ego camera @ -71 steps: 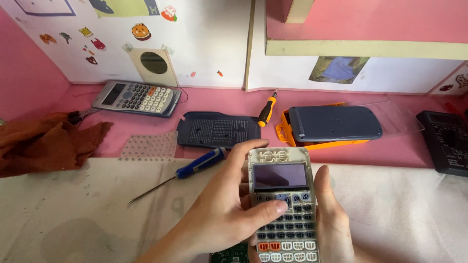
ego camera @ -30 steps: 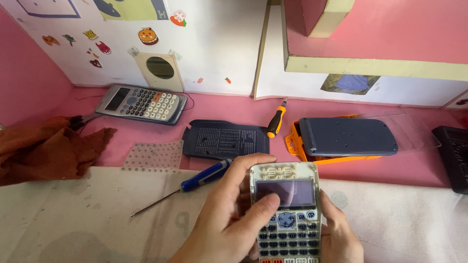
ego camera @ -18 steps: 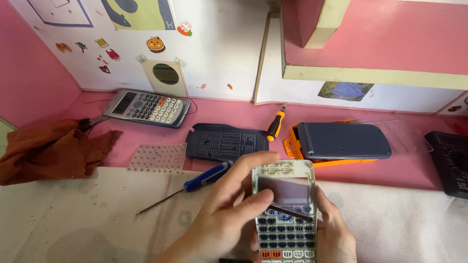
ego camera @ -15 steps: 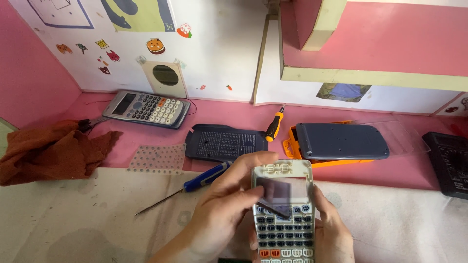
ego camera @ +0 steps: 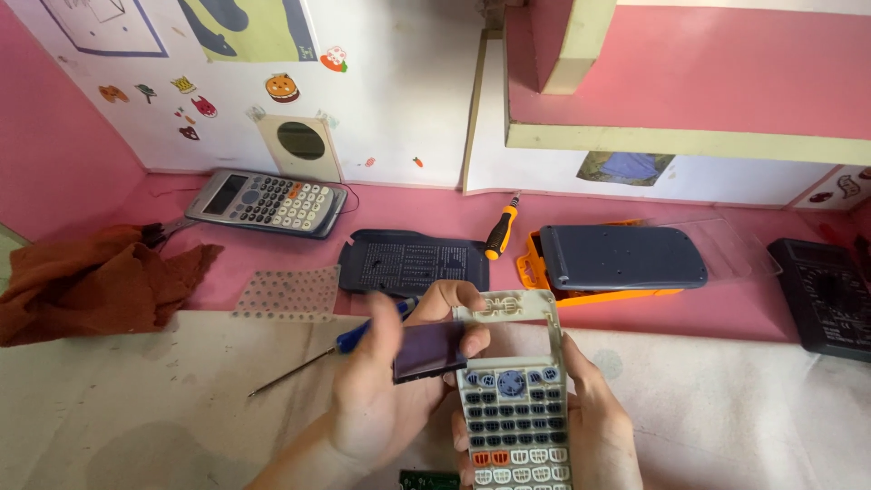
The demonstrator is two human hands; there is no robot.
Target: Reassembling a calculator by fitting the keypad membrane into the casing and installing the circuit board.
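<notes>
Display window lifted off calculator front shell.
Left to right: blue screwdriver (ego camera: 363,333) lay parked on the mat; our left hand (ego camera: 386,386) pinched the dark display window (ego camera: 429,350), tilted beside its frame; our right hand (ego camera: 594,426) clasped the white calculator shell (ego camera: 513,399) from beneath, keypad up for access.

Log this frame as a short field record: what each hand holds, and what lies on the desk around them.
left hand: pinches a dark display panel, lifted out of the frame
right hand: holds the white calculator front, keys facing up
behind hands: blue screwdriver, dark back cover, clear key membrane
far left: grey calculator, brown cloth
right: orange-handled screwdriver, closed dark case on orange base, black multimeter
</notes>
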